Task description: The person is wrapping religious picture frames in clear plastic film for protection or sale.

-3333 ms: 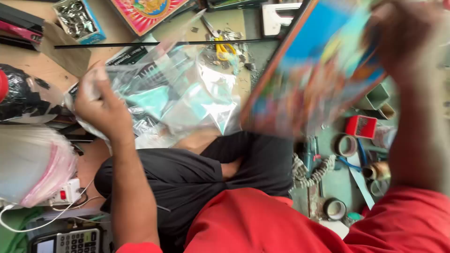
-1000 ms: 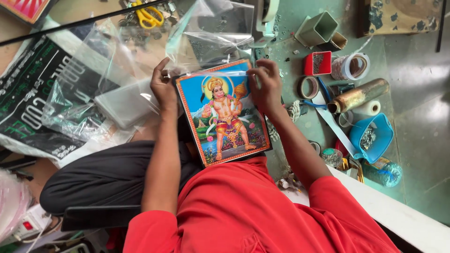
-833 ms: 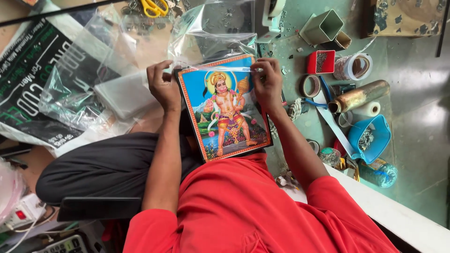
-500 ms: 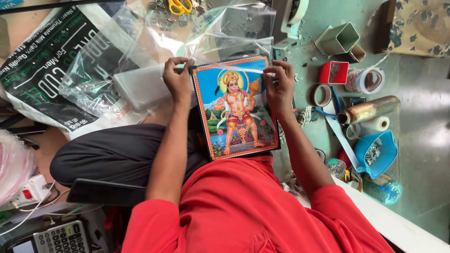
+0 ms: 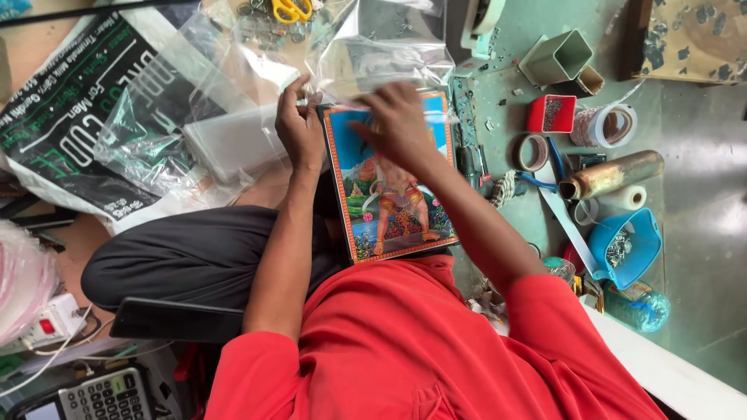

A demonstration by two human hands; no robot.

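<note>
Both hands are at the top edge of the framed picture (image 5: 393, 202), which lies on my lap, leaning against my red shirt (image 5: 436, 342). My left hand (image 5: 299, 128) pinches the top left corner of the frame together with the mouth of a clear plastic bag (image 5: 373, 50). My right hand (image 5: 397, 120) is blurred; it lies across the upper part of the picture, and I cannot tell if it grips the frame, the plastic or nothing.

As I judge it, the bagging is only at the beginning: the mouth of the bag meets the top edge, but almost the whole picture is uncovered, with its orange border and painted figure fully visible. The sliding in and the closing are not yet done.

More clear plastic (image 5: 167, 144) and a black printed bag (image 5: 74, 132) lie toward the left edge of the green bench (image 5: 700, 210). Yellow scissors (image 5: 292, 9) are at the far edge. Tape rolls (image 5: 611, 126), a red box (image 5: 551, 113), a brass-coloured cylinder (image 5: 611, 175) and a blue tub (image 5: 626, 247) stand at my right.
</note>
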